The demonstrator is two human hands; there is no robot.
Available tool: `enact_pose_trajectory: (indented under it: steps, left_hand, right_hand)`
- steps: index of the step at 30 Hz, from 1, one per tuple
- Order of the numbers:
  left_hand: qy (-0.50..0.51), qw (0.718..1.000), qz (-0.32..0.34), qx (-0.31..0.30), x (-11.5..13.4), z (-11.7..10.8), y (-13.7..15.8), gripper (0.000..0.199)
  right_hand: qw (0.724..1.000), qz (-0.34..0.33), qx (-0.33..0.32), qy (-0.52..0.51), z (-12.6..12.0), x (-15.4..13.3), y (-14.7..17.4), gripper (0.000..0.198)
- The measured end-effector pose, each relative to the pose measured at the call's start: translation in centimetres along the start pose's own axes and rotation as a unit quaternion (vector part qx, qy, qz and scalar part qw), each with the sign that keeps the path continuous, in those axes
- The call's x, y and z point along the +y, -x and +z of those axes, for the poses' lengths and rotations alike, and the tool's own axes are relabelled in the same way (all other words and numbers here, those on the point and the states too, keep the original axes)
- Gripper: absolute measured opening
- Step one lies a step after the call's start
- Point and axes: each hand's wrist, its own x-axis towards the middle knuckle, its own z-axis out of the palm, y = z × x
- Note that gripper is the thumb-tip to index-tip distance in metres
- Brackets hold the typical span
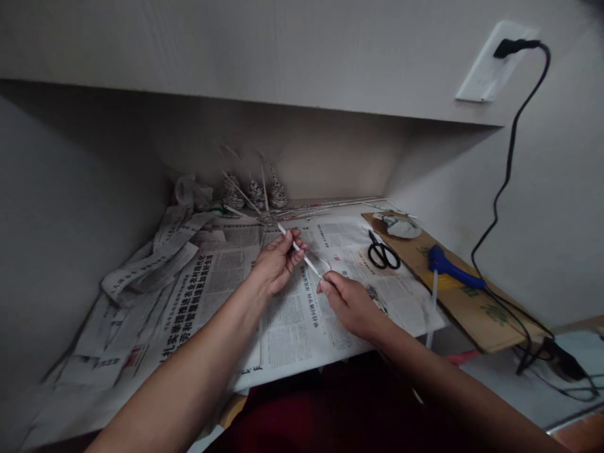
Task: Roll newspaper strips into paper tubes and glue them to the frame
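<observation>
A thin rolled paper stick [312, 264] runs slantwise between my two hands over the newspaper. My left hand [278, 261] has its thumb and fingers closed on the upper part. Lower down, my right hand [346, 301] pinches the near end. At its far end the stick meets a small woven paper piece [268, 218], from which several other paper sticks [245, 193] spread out. Behind it stand woven paper cones [278, 194] in a short row, with thin sticks rising from their tops.
Newspaper [287, 333] covers the table. Cut paper strips [155, 264] pile up at left. Black scissors [383, 255] lie at right, near a blue glue gun [455, 272] on cardboard [491, 324]. Its black cord [507, 170] rises to a wall socket [486, 69]. A low panel [283, 56] overhangs the back.
</observation>
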Motion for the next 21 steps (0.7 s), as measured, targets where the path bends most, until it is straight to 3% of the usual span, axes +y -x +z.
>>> enact_pose_trajectory:
  steps: [2, 5, 10, 12, 14, 16, 21]
  left_hand:
    - [0.000, 1.000, -0.005, 0.000, 0.0, 0.0, 0.0, 0.021]
    - [0.008, 1.000, -0.009, -0.002, -0.1, 0.0, 0.0, 0.019]
    - [-0.001, 1.000, -0.007, 0.003, -0.1, 0.1, 0.0, 0.020]
    - [-0.003, 1.000, -0.011, 0.009, -0.1, 0.1, 0.0, 0.018]
    - [-0.002, 1.000, -0.013, 0.012, -0.1, 0.1, 0.0, 0.017]
    - [-0.002, 1.000, -0.014, 0.013, -0.1, 0.2, 0.1, 0.018]
    - [-0.012, 0.999, -0.026, 0.018, -0.2, 0.4, 0.4, 0.015]
  right_hand:
    - [0.996, 0.034, -0.046, -0.070, 0.0, 0.0, -0.3, 0.033]
    - [0.964, 0.102, -0.139, -0.200, 0.0, 0.2, -0.7, 0.039]
    - [0.997, 0.027, -0.045, -0.064, 0.2, -0.2, -1.6, 0.029]
    - [0.992, 0.036, -0.061, -0.107, 0.3, -0.4, -1.8, 0.031]
    - [0.969, 0.074, -0.112, -0.209, 0.4, -0.4, -2.0, 0.034]
    - [0.955, 0.092, -0.136, -0.248, 0.5, -0.3, -2.2, 0.035]
    - [0.994, 0.009, -0.049, -0.094, 0.8, 0.0, -3.2, 0.034]
